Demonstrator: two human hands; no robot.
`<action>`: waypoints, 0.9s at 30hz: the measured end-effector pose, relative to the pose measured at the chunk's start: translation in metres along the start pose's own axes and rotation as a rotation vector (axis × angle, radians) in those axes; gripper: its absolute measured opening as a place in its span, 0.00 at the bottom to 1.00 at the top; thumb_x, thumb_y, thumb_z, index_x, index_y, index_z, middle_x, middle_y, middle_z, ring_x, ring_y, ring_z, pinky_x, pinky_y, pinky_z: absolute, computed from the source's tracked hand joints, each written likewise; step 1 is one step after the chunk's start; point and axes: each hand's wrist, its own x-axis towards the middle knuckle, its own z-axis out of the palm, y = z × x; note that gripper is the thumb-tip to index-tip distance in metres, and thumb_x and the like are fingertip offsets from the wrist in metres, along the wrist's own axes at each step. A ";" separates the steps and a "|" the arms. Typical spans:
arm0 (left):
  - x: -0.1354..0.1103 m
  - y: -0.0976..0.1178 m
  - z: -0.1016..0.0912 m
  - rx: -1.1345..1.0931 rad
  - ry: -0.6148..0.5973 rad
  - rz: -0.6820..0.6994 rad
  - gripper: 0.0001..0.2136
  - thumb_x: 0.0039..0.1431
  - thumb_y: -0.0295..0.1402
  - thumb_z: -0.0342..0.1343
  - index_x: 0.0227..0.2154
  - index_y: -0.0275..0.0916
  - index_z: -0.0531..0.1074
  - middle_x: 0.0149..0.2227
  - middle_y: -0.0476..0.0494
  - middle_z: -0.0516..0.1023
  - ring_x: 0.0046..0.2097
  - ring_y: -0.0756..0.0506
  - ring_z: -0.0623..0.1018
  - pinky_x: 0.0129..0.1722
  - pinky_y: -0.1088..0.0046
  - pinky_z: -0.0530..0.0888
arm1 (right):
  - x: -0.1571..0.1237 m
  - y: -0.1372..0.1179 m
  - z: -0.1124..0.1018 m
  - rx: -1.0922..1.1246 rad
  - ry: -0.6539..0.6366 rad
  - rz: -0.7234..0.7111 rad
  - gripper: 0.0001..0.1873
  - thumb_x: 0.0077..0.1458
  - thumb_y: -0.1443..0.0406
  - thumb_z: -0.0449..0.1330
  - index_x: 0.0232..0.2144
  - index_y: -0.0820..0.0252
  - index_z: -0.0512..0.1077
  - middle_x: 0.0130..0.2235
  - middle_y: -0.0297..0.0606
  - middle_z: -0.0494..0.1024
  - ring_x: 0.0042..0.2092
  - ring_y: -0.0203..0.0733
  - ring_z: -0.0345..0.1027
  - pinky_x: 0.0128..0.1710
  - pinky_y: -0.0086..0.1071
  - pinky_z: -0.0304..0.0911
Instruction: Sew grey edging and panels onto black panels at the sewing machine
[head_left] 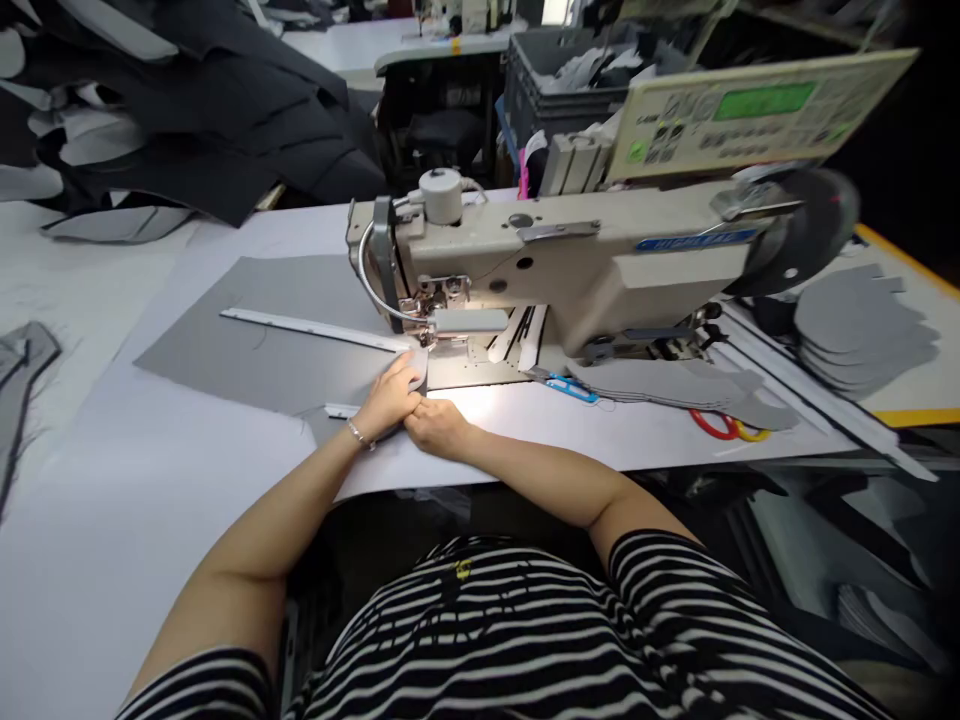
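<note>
My left hand (390, 395) and my right hand (435, 422) meet at the front of a beige sewing machine (570, 265). Both pinch a small grey fabric piece (418, 372) that runs up toward the needle area (433, 325). The left hand's fingers curl over the piece from the left. The right hand lies knuckles up just below it, fingers closed on its near edge. A thin bracelet circles my left wrist.
A large grey fabric sheet (262, 330) with a long white ruler (315, 328) lies left of the machine. Cut grey pieces are stacked at the right (862, 325) and under the machine arm (675, 385). Red-handled scissors (724, 425) and a blue tool (574, 388) lie nearby. Dark fabric is heaped at the back left (187, 100).
</note>
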 end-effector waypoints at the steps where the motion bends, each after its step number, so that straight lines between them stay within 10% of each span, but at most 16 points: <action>1: 0.001 -0.001 0.000 -0.004 -0.003 0.000 0.15 0.50 0.25 0.51 0.41 0.39 0.74 0.66 0.44 0.57 0.56 0.39 0.73 0.58 0.64 0.70 | 0.000 0.000 0.000 0.004 0.000 -0.004 0.14 0.58 0.74 0.48 0.31 0.68 0.74 0.32 0.49 0.76 0.37 0.43 0.67 0.32 0.33 0.63; 27: 0.006 0.001 -0.014 0.045 -0.113 0.008 0.14 0.48 0.24 0.53 0.40 0.37 0.71 0.70 0.46 0.44 0.55 0.37 0.73 0.54 0.62 0.72 | 0.003 0.001 0.006 0.063 0.037 0.032 0.15 0.59 0.74 0.47 0.30 0.67 0.73 0.31 0.47 0.74 0.36 0.43 0.63 0.32 0.33 0.58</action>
